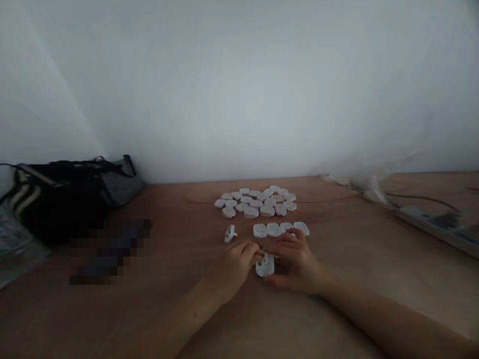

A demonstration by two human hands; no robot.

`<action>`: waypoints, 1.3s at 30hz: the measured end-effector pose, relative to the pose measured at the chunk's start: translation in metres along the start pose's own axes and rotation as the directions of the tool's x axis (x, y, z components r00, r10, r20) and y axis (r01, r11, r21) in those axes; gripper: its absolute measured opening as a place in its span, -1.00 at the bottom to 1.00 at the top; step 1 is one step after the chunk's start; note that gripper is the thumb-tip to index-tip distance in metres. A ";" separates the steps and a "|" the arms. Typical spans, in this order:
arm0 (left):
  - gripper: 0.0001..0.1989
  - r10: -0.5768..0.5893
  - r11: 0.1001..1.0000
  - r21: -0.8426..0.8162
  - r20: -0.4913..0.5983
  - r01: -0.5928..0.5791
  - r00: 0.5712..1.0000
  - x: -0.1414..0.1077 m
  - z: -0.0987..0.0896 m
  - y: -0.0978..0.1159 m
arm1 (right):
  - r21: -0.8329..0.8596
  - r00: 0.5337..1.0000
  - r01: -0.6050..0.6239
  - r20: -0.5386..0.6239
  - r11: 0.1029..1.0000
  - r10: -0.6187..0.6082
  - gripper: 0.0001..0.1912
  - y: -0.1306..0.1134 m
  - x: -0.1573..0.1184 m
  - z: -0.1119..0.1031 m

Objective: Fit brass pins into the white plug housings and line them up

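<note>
A small white plastic plug sits between my hands near the table's middle, its body gripped by the fingers of my right hand. The fingertips of my left hand press against its upper edge. Just beyond the hands, a short row of several flat white plug pieces lies on the wooden table. Another white plug stands tilted to the left, showing a metal pin. Farther back is a loose cluster of several similar white pieces.
A black striped bag stands at the back left, and a pixelated dark object lies in front of it. A crumpled clear plastic bag and a white power strip with a cable lie at the right. A wall borders the far edge.
</note>
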State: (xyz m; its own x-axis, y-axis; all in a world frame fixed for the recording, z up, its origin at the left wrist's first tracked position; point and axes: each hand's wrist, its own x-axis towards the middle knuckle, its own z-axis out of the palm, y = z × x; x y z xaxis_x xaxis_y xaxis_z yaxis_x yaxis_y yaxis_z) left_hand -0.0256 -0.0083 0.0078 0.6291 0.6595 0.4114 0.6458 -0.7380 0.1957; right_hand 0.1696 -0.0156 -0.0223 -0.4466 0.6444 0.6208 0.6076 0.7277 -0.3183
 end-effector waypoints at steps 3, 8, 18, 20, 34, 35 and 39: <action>-0.91 -0.062 0.983 -0.176 -0.036 0.054 0.997 0.001 0.000 0.001 | 0.010 1.000 0.004 0.009 1.000 -0.004 -0.53 -0.002 0.000 0.000; -0.85 -0.240 0.918 -0.342 -0.081 0.199 0.967 0.003 -0.004 -0.002 | 0.068 0.999 0.002 0.050 0.998 -0.006 -0.51 -0.003 0.001 -0.003; -0.46 -0.007 0.938 -0.346 0.044 0.021 0.999 -0.002 -0.004 -0.010 | 0.069 0.995 -0.085 0.062 0.994 0.081 -0.26 0.011 -0.001 -0.001; -0.49 -0.002 0.943 -0.334 0.034 0.013 0.999 -0.003 -0.002 -0.010 | 0.069 0.995 -0.088 0.056 0.994 0.085 -0.20 0.011 -0.001 -0.001; -0.52 -0.073 0.953 -0.297 -0.066 0.050 0.995 -0.009 0.005 -0.020 | -0.009 0.949 -0.233 0.215 0.972 0.230 -0.77 0.023 -0.002 -0.016; -0.52 -0.072 0.953 -0.298 -0.055 0.052 0.996 -0.009 0.005 -0.019 | -0.007 0.950 -0.234 0.212 0.972 0.231 -0.78 0.021 -0.002 -0.015; -0.53 -0.088 0.948 -0.310 -0.043 0.070 0.995 -0.008 0.004 -0.018 | -0.033 0.961 -0.211 0.179 0.977 0.213 -0.83 0.016 0.001 -0.013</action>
State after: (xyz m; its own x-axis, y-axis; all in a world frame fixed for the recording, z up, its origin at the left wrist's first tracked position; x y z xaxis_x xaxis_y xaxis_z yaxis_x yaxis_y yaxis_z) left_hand -0.0403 0.0002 -0.0028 0.5510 0.7148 0.4306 0.5224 -0.6978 0.4900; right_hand 0.1875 -0.0065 -0.0174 -0.4169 0.8160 0.4004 0.7095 0.5675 -0.4179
